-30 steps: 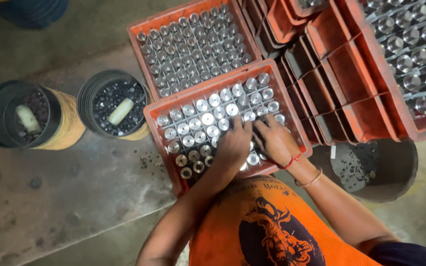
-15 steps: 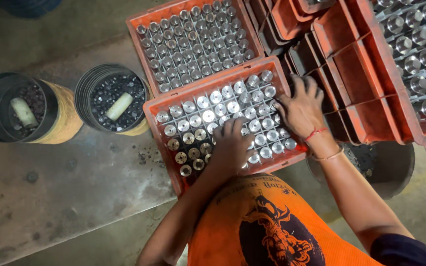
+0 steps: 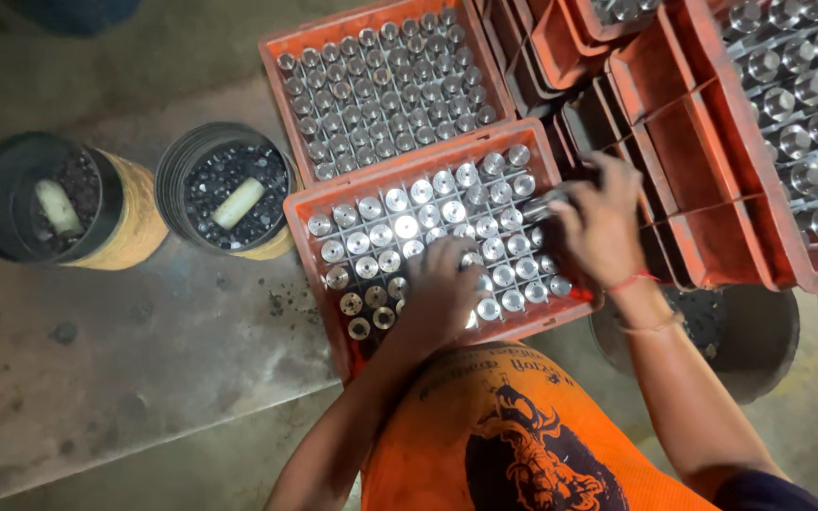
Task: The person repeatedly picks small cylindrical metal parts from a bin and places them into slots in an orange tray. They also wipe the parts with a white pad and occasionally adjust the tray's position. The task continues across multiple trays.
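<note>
Left hand (image 3: 442,293) rests flat, fingers loosely apart, on upright metal cylinders (image 3: 409,227) filling the near orange crate (image 3: 319,194); right hand (image 3: 598,222) closes on one cylinder (image 3: 543,203) at the crate's right edge; a careless lift could topple neighbouring pieces

I look straight down on an orange crate (image 3: 307,220) at centre frame, packed with upright shiny metal cylinders (image 3: 407,227) in rows. My left hand (image 3: 442,293) lies flat on the pieces at the crate's lower middle, fingers spread over them. My right hand (image 3: 601,222) is at the crate's right edge, blurred, curled around one metal piece (image 3: 543,203). A second orange crate (image 3: 276,43) of the same parts sits just above, touching the first. At left stand two dark round buckets (image 3: 177,180) holding small dark parts. Stacked orange trays (image 3: 693,142) fill the upper right.
</note>
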